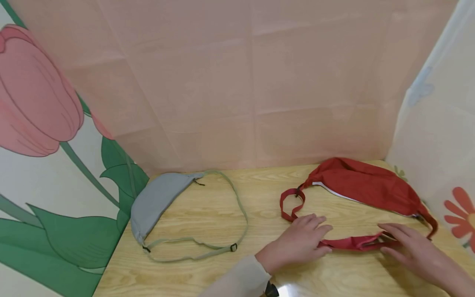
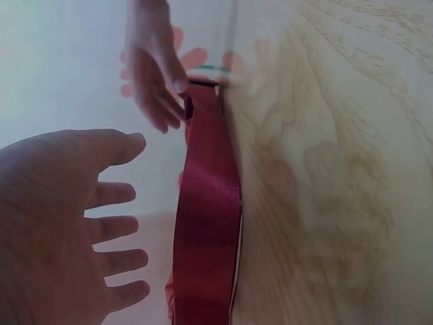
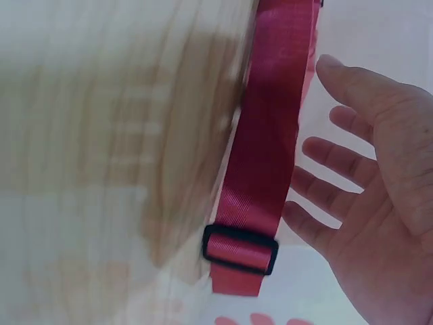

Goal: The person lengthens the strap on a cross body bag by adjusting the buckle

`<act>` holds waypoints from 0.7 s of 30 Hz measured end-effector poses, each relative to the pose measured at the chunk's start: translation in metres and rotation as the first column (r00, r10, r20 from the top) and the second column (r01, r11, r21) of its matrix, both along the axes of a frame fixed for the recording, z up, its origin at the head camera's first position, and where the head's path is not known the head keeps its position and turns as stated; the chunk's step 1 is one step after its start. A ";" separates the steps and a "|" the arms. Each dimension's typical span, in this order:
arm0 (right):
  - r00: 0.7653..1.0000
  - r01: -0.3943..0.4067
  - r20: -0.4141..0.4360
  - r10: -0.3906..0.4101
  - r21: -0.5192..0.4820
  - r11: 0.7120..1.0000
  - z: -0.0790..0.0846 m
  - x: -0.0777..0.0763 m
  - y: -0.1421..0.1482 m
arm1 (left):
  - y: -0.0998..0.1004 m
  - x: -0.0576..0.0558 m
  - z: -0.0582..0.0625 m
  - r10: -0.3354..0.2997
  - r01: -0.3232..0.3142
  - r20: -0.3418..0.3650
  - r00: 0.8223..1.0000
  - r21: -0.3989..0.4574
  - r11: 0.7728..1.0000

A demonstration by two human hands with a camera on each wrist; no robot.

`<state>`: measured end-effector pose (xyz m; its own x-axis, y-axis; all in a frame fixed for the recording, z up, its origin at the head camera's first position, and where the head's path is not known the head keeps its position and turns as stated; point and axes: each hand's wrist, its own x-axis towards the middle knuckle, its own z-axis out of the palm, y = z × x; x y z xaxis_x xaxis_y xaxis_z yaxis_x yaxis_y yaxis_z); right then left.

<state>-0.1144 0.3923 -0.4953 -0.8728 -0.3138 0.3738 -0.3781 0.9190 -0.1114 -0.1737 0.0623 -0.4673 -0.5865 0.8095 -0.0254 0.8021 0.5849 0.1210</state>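
A red waist bag (image 1: 365, 183) with a white zip lies at the back right of the table. Its red strap (image 1: 354, 243) runs along the front, between both hands. My left hand (image 1: 298, 243) is over the strap's left part; in the left wrist view its fingers (image 2: 115, 227) are spread and straight, a gap away from the strap (image 2: 210, 196). At the other end is my right hand (image 1: 415, 251), fingers loosely extended. In the right wrist view its fingertips (image 3: 301, 179) are right beside the strap edge, near a black slider buckle (image 3: 240, 249).
A grey waist bag (image 1: 159, 204) with a pale green strap (image 1: 243, 210) lies at the left of the wooden table (image 1: 208, 272). Behind stands a pink cloth wall (image 1: 230, 90). Flower-printed panels close off the left (image 1: 33, 95) and right (image 1: 438, 136) sides.
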 end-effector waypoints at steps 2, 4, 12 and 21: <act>1.000 0.004 0.014 -0.004 -0.004 1.000 -0.002 0.002 0.008 | 0.006 0.001 -0.002 -0.008 0.008 0.006 1.000 -0.010 1.000; 1.000 0.010 0.016 -0.010 -0.002 1.000 -0.005 0.003 0.015 | 0.012 0.002 -0.003 -0.019 0.020 0.005 1.000 -0.025 0.999; 0.996 0.029 0.083 -0.032 0.033 0.999 -0.004 0.005 0.023 | 0.038 0.003 -0.009 -0.037 0.040 0.034 0.999 -0.078 0.996; 0.997 -0.070 0.033 0.069 0.027 0.997 -0.004 -0.002 0.019 | 0.052 -0.001 -0.016 -0.040 0.043 0.030 0.999 -0.084 0.996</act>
